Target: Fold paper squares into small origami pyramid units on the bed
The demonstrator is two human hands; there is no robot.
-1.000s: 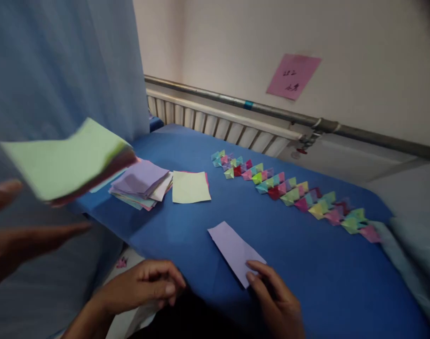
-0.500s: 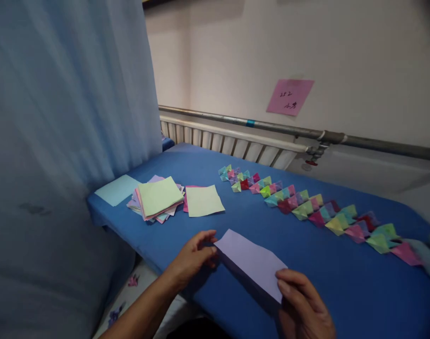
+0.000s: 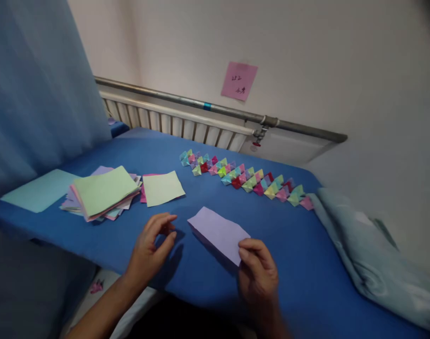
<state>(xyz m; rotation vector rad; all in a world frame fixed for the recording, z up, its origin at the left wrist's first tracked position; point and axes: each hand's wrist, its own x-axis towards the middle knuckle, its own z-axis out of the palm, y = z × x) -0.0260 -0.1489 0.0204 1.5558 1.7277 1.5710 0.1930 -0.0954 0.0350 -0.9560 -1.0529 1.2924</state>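
Note:
A folded sheet of purple paper (image 3: 218, 231) is pinched at its right end between the thumb and fingers of my right hand (image 3: 259, 270). The sheet tilts a little above the blue tabletop. My left hand (image 3: 153, 245) hovers to the left of the paper, apart from it, with thumb and fingers spread and nothing between them. Beyond my left hand lies a stack of coloured paper (image 3: 105, 190) with a pale green sheet on top. Beside the stack, a pale yellow-green sheet (image 3: 163, 188) partly covers a pink one.
Folded paper pieces in many colours (image 3: 248, 181) stand in rows toward the wall. A light blue sheet (image 3: 38, 190) lies far left, near the curtain (image 3: 42, 84). A grey-green folded cloth (image 3: 363, 245) lies at right. A radiator (image 3: 165, 120) and pipe run along the back.
My left hand has moved away from the paper's left end, opening a wider gap. My right hand still holds the paper. The view has turned right, showing more of the cloth.

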